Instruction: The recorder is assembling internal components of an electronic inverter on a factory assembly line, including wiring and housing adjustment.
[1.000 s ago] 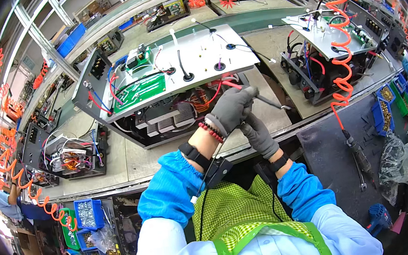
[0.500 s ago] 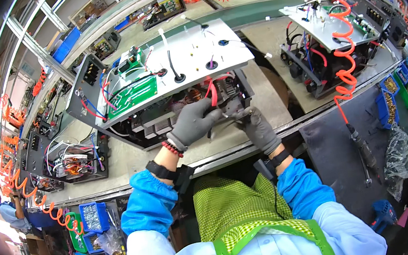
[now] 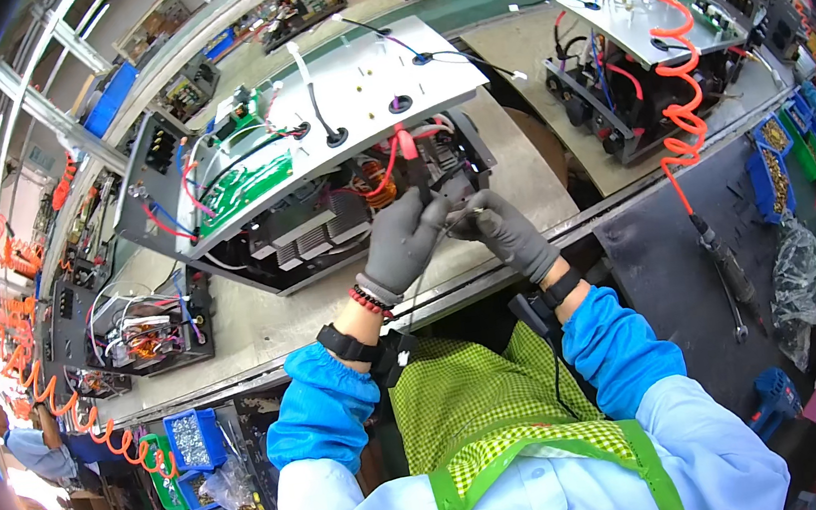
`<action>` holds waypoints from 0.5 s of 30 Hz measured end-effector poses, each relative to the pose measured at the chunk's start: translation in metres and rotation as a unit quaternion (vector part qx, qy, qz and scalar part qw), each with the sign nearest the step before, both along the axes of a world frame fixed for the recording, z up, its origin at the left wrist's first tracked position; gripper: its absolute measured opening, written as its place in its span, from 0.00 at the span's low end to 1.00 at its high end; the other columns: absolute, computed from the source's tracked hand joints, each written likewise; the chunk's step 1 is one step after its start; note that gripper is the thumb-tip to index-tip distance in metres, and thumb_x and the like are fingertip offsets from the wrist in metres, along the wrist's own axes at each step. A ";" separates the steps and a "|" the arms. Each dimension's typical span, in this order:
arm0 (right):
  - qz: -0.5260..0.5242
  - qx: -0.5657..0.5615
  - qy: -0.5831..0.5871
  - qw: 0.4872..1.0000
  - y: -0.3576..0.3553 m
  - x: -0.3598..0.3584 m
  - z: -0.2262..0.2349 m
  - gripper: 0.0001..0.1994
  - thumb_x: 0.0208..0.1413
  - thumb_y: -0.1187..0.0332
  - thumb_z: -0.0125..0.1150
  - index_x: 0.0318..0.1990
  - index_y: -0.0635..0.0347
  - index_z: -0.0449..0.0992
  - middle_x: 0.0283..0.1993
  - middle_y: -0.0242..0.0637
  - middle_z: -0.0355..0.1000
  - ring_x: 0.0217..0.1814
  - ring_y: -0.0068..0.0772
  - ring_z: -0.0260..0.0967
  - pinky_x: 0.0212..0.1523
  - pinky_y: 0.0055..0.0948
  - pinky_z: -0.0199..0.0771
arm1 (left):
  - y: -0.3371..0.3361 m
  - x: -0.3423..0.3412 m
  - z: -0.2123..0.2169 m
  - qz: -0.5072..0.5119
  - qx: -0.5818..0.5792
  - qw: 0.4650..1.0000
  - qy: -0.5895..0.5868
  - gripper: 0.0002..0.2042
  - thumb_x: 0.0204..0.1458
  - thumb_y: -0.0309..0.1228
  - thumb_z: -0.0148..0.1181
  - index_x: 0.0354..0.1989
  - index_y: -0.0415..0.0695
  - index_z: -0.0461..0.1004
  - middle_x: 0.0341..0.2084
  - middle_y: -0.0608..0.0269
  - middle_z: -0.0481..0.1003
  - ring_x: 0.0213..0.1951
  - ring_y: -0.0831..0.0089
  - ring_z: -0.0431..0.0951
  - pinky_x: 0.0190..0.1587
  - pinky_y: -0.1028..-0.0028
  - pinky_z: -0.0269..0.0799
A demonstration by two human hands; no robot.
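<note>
My left hand [image 3: 408, 240], in a grey glove, is closed around a thin grey cable [image 3: 419, 299] whose loose length hangs below it. My right hand [image 3: 515, 237], also gloved, pinches the same cable just to the right, at the front edge of an open electrical unit. The unit's white metal panel [image 3: 365, 94] is tilted above its chassis and carries a green circuit board [image 3: 259, 183]. Beneath the panel are grey heat sinks [image 3: 320, 233] and a copper coil [image 3: 378, 186]. A thick red cable [image 3: 407, 146] comes down just above my left fingers. The fingertips partly hide the cable.
A second open unit [image 3: 647, 56] stands on the right, another [image 3: 139, 321] on the left. An orange coiled air hose [image 3: 677, 73] hangs with a screwdriver tool [image 3: 726, 264] over the dark side table [image 3: 661, 266]. Blue bins [image 3: 195, 438] of small parts sit at lower left.
My left hand has moved down from the red cable, which now hangs free of it. Both hands are together on the thin cable, and its loose length now shows below the left hand.
</note>
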State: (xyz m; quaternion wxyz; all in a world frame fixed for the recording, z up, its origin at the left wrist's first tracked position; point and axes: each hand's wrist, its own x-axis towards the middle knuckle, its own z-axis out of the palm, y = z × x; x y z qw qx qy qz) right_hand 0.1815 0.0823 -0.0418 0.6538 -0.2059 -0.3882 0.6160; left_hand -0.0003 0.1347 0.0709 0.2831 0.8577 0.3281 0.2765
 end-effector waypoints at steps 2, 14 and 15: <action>0.002 0.013 -0.045 0.999 -0.002 -0.001 0.000 0.18 0.57 0.51 0.63 0.44 0.53 0.70 0.50 0.35 0.73 0.51 0.29 0.73 0.57 0.37 0.71 | -0.001 0.005 -0.005 -0.003 -0.032 0.992 -0.119 0.11 0.60 0.35 0.55 0.37 0.38 0.75 0.26 0.58 0.77 0.28 0.72 0.76 0.34 0.72 0.71; -0.018 0.001 -0.165 0.986 -0.003 0.003 0.019 0.13 0.57 0.63 0.66 0.40 0.61 0.72 0.44 0.35 0.75 0.50 0.28 0.73 0.55 0.29 0.71 | 0.003 0.012 -0.009 -0.063 -0.098 0.981 -0.156 0.11 0.62 0.34 0.52 0.39 0.37 0.75 0.29 0.65 0.76 0.31 0.80 0.73 0.35 0.77 0.70; 0.002 -0.012 -0.172 0.985 -0.004 0.004 0.021 0.19 0.55 0.53 0.68 0.40 0.59 0.73 0.42 0.30 0.71 0.48 0.23 0.68 0.52 0.25 0.67 | 0.004 0.012 -0.008 -0.059 -0.085 0.984 -0.143 0.12 0.62 0.35 0.52 0.39 0.37 0.75 0.30 0.65 0.76 0.31 0.80 0.73 0.35 0.77 0.70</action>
